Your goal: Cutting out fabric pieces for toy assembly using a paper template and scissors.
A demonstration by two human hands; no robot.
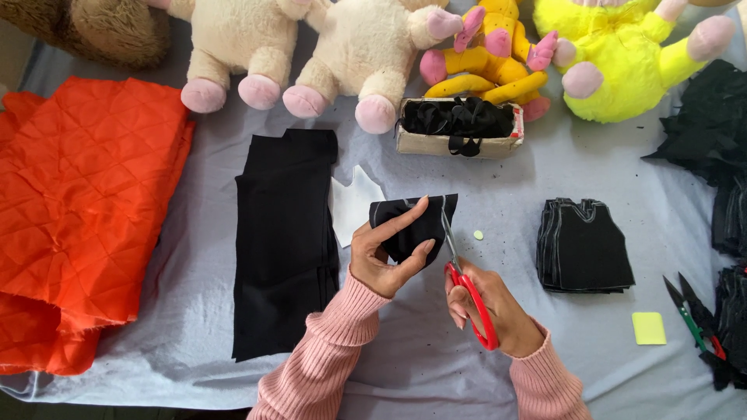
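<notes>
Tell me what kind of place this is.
Likely a small soft-toy sewing workshop. The right hand works red scissors through black fabric held by the left hand; a stack of cut pieces and plush toys lie about.

Pretty much the whole view is the desk (pixel 194 342), covered with a pale grey-blue cloth that's a bit wrinkled and rumpled near the front edge. Light is soft and even, daylight-ish, only faint shadows. A dark strip of floor (pixel 117 412) peeks out below the front edge. No walls or windows visible.
</notes>
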